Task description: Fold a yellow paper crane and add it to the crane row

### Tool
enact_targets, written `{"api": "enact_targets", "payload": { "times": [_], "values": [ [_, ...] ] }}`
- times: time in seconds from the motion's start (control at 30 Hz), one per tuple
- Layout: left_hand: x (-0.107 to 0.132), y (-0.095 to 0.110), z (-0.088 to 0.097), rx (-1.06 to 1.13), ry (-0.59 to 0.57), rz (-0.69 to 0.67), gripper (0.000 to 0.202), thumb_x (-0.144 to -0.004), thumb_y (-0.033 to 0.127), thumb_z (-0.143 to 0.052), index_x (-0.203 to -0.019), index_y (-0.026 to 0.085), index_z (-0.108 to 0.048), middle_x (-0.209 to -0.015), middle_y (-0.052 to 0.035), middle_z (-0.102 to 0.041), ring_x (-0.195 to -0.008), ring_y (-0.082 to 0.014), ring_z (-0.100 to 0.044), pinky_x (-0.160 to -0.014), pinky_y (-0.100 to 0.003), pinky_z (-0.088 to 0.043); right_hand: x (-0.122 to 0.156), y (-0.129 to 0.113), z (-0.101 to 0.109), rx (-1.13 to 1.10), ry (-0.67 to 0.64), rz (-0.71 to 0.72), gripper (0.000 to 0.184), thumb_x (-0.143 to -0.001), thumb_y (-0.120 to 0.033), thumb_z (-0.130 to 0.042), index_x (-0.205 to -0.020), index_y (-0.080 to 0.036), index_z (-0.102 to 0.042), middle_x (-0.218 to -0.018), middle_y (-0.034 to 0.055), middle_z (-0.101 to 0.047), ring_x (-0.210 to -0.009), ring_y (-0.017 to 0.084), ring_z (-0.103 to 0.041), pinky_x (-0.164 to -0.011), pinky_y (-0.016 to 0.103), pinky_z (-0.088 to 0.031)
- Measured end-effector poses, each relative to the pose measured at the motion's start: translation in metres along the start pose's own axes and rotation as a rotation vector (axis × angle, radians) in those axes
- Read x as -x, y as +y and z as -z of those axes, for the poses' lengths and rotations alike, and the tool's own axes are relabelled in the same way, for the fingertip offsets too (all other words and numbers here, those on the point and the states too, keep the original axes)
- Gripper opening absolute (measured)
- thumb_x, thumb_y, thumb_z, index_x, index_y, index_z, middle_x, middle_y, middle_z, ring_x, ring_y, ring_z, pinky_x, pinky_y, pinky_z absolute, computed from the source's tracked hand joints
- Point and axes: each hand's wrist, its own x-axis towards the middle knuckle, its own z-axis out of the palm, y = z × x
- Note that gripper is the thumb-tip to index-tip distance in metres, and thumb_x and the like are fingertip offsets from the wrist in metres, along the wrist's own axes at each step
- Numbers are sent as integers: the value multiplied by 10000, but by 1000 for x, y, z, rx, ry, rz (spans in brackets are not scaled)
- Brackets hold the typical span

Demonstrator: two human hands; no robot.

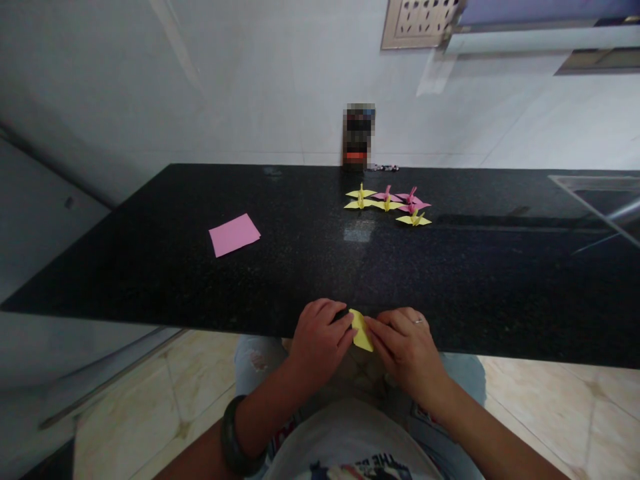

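Between my two hands, at the front edge of the dark counter, is a small folded piece of yellow paper (362,331). My left hand (320,339) pinches its left side with thumb and fingers. On the other side my right hand (406,343), with a ring on one finger, grips the paper's right edge with closed fingertips. Parts of the paper are covered by the fingers. Farther back stand several folded paper cranes, yellow ones (361,200) and pink ones (411,197), grouped close together. To the left lies a pink stack of paper sheets (234,235).
The black speckled counter (150,267) runs along a white wall. A phone-like object (357,137), blurred out, leans upright on the wall behind the cranes, with a small strap (385,167) beside it. A metal-rimmed edge (595,180) is set in the counter at right.
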Motion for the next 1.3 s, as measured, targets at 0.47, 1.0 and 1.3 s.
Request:
{"api": "enact_targets", "payload": {
  "times": [0.47,1.0,1.3],
  "values": [
    [-2,-1,2,0,-21,-25,219,-802,251,-461,-941,172,-608,-1021,-88,-556,-982,-212,-460,-868,-415,-382,2,6,-1,-16,-99,126,261,-824,-196,-458,-1045,-237,-592,-782,51,-550,-744,168,-450,-686,326,-332],
    [-2,-2,1,-16,-49,-12,248,-804,258,-457,-986,157,-592,-1042,-98,-546,-1003,-217,-447,-891,-413,-365,-2,5,0,-55,-163,114,224,-828,-197,-442,-976,-210,-609,-743,47,-521,-751,177,-415,-685,322,-318],
    [0,-2,0,-10,-52,6,259,-808,277,-448,-992,166,-593,-1052,-95,-543,-1011,-227,-450,-886,-425,-365,-4,7,6,-115,-218,142,291,-796,-152,-452,-1057,-191,-574,-774,54,-507,-764,181,-415,-684,328,-330]
  ]
}}
